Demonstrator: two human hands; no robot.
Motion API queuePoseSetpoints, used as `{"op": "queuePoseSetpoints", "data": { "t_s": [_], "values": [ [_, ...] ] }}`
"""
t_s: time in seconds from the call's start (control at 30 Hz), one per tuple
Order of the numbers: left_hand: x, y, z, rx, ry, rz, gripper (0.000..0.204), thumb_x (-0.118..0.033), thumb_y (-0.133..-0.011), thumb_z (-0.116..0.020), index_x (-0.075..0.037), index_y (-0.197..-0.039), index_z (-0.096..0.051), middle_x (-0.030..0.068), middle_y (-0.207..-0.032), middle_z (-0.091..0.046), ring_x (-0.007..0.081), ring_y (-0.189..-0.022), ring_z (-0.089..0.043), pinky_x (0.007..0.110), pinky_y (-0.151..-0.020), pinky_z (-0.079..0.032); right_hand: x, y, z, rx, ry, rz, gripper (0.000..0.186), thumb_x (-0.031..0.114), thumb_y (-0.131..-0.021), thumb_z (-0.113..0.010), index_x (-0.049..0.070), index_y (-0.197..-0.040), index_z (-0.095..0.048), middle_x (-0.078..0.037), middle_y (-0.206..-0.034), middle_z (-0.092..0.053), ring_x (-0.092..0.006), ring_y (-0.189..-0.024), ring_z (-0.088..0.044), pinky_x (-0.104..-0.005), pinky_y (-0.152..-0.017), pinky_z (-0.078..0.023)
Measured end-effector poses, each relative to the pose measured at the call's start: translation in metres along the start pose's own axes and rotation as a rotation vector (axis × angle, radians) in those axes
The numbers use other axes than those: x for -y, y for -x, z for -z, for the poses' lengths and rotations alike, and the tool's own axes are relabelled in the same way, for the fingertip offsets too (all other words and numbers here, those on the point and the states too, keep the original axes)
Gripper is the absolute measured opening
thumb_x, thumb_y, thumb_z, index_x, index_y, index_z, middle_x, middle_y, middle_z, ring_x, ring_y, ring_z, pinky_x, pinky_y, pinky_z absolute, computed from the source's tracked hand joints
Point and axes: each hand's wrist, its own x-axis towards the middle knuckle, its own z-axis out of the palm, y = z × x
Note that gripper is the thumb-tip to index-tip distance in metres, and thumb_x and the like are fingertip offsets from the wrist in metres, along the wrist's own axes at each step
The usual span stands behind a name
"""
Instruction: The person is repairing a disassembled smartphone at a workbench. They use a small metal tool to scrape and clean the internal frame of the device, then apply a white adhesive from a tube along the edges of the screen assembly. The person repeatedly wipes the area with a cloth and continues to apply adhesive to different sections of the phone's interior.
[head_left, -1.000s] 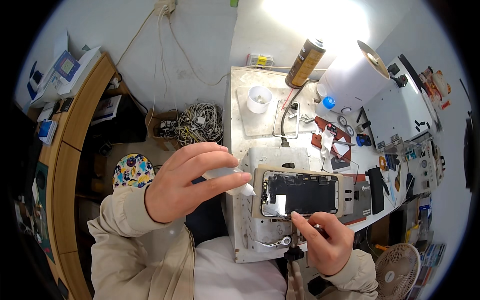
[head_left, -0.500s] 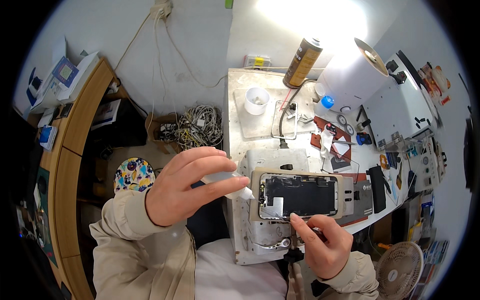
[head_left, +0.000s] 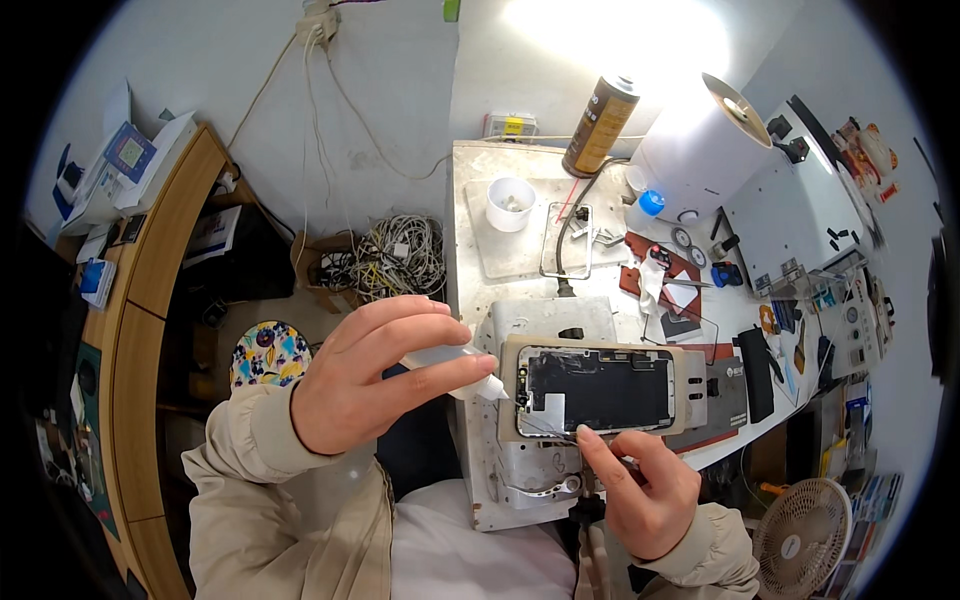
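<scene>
A phone screen panel [head_left: 610,388] lies with its black inner side up on a tan holder [head_left: 512,420], on top of a metal machine [head_left: 560,318]. My left hand [head_left: 350,385] is wrapped round a translucent squeeze bottle [head_left: 487,387], tilted so that its white nozzle points at the panel's left end. Any liquid at the tip is too small to make out. At the panel's near edge, my right hand [head_left: 645,490] pinches a thin dark tool [head_left: 553,436], whose tip reaches toward the lower left corner. Fingers hide most of this tool, so its kind is unclear.
Behind the machine stand a white cup [head_left: 511,205], a spray can [head_left: 600,125] and a white cylindrical appliance [head_left: 700,150]. Small tools and parts spread across the bench's right side. Left of the bench are a patterned stool [head_left: 270,352] and tangled cables [head_left: 400,260]. A fan [head_left: 803,540] stands lower right.
The view has shifted slightly. My right hand's fingertip has slid a little left along the panel's near edge; the left hand and bottle stay nearly still.
</scene>
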Motion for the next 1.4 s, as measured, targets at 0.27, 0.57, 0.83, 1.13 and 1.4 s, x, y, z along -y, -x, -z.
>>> {"op": "queuePoseSetpoints", "data": {
  "t_s": [0.27, 0.57, 0.83, 1.13, 1.4],
  "values": [
    [-0.0002, -0.0001, -0.0008, 0.009, 0.016, -0.002, 0.055, 0.004, -0.072, -0.074, -0.014, -0.124, -0.078, 0.0087, -0.126, -0.065, 0.0324, -0.119, -0.061, 0.042, -0.102, -0.053, 0.0015, 0.0026, -0.0005, -0.005, 0.055, 0.032, 0.057, -0.007, -0.075, -0.072, 0.006, -0.131, -0.077, -0.005, -0.099, -0.057, -0.0153, -0.062, -0.056, -0.0308, -0.053, -0.048],
    [-0.0006, -0.0006, -0.0013, -0.002, 0.021, 0.007, 0.053, 0.004, -0.074, -0.076, -0.015, -0.123, -0.079, 0.0077, -0.125, -0.065, 0.0309, -0.119, -0.061, 0.041, -0.101, -0.053, 0.0027, 0.0033, 0.0012, 0.011, 0.04, 0.028, 0.056, -0.005, -0.077, -0.071, 0.005, -0.132, -0.076, -0.005, -0.1, -0.057, -0.0156, -0.061, -0.055, -0.0313, -0.052, -0.048],
    [0.0, -0.0014, 0.0009, 0.0, -0.022, -0.016, 0.049, -0.006, -0.079, -0.077, -0.016, -0.127, -0.078, 0.0057, -0.124, -0.065, 0.0284, -0.119, -0.063, 0.04, -0.101, -0.055, 0.0039, 0.0039, -0.002, -0.005, 0.075, 0.043, 0.058, -0.006, -0.076, -0.07, 0.006, -0.133, -0.076, -0.006, -0.101, -0.057, -0.0157, -0.06, -0.054, -0.0317, -0.052, -0.047],
    [-0.0003, -0.0013, -0.0024, 0.001, 0.006, 0.001, 0.052, 0.002, -0.073, -0.077, -0.015, -0.122, -0.079, 0.0079, -0.124, -0.065, 0.0308, -0.119, -0.062, 0.041, -0.1, -0.053, 0.0056, 0.0035, -0.002, -0.018, 0.071, 0.028, 0.058, -0.006, -0.076, -0.071, 0.006, -0.132, -0.076, -0.005, -0.099, -0.057, -0.0152, -0.061, -0.054, -0.0312, -0.052, -0.047],
    [0.0028, -0.0029, -0.0017, -0.013, 0.001, -0.016, 0.054, -0.003, -0.076, -0.079, -0.013, -0.129, -0.075, 0.0083, -0.125, -0.064, 0.0301, -0.117, -0.063, 0.041, -0.099, -0.054, 0.0056, 0.0031, -0.0019, -0.029, 0.078, 0.028, 0.056, -0.004, -0.076, -0.071, 0.007, -0.131, -0.076, -0.005, -0.099, -0.057, -0.0152, -0.061, -0.055, -0.0313, -0.052, -0.047]
  ]
}}
